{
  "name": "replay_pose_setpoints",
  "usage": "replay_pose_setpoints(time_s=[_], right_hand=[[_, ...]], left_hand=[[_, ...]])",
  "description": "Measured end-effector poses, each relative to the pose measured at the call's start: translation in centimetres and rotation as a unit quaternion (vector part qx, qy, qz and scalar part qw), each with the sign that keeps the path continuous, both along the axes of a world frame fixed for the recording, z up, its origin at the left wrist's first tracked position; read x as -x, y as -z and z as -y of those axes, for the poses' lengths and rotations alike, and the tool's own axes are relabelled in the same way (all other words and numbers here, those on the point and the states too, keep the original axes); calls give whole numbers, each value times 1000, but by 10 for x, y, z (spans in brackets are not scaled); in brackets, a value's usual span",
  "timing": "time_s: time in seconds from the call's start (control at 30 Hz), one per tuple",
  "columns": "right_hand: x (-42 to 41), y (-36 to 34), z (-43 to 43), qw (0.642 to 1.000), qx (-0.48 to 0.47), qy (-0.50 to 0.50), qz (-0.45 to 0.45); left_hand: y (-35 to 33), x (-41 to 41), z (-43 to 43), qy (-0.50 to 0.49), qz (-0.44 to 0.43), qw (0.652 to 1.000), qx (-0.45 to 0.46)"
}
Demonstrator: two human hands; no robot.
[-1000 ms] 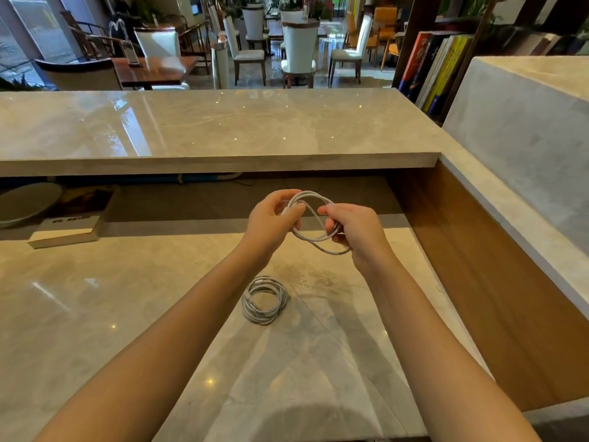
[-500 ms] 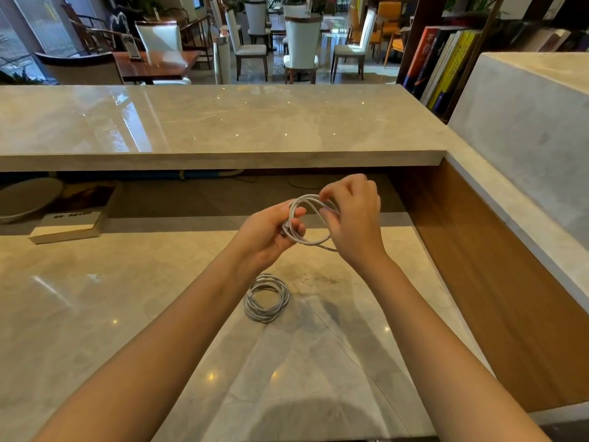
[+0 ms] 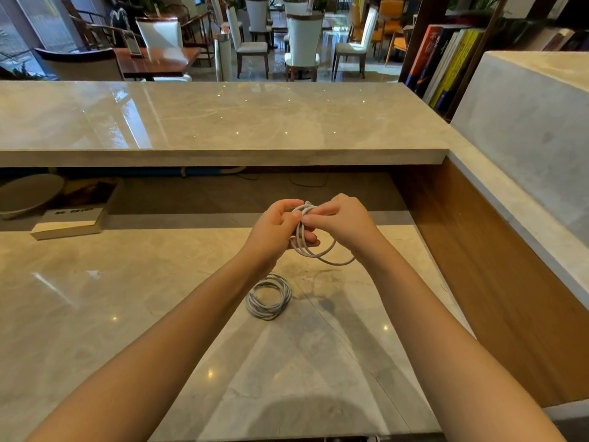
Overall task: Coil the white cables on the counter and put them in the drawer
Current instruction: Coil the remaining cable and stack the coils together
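White cable (image 3: 300, 235) pinched by fingers of left hand (image 3: 273, 231) and right hand (image 3: 348, 222), the right now lowered.

A thin, loose white cable (image 3: 322, 258) is partly gathered into a few uneven loops and held in the air above the pale, glossy marble bench (image 3: 127, 298). The left hand (image 3: 274, 232) grips the bunched loops at their 9 o'clock side. The right hand (image 3: 344, 221) pinches strands near 12 o'clock. One wider loop sags out toward 4 o'clock. A coiled white cable (image 3: 267, 315), wound into a flat ring of several turns, lies on the bench at 6 o'clock from the held one, apart from it.
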State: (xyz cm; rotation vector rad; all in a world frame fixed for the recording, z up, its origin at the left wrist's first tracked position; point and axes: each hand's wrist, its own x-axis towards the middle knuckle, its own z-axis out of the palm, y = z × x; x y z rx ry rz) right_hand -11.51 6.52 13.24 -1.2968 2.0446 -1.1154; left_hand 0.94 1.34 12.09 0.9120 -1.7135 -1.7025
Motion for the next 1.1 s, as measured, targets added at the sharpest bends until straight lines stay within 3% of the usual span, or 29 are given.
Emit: replay_pose_setpoints(time_s=[0.17, 0.27, 0.47, 0.57, 0.67, 0.83, 0.97, 1.1], right_hand=[[-12, 7, 4, 997, -14, 62, 47], [-13, 5, 0, 995, 3, 86, 58], [-18, -17, -21, 996, 27, -35, 77], [-13, -25, -23, 980, 94, -89, 151], [-7, -30, -21, 960, 153, -81, 219], [2, -35, -10, 947, 184, -32, 262], [-4, -45, 0, 948, 183, -61, 253], [-11, -60, 10, 957, 195, -95, 194]], left_hand=[[2, 7, -2, -55, 68, 986, 144], [4, 12, -3, -90, 83, 975, 185], [15, 7, 18, -105, 96, 989, 33], [19, 6, 17, -79, 84, 993, 3], [21, 5, 10, -24, 47, 999, -1], [15, 1, -4, 55, 74, 985, 145], [17, 2, -9, 92, 154, 927, 330], [20, 5, -10, 87, 191, 915, 344]])
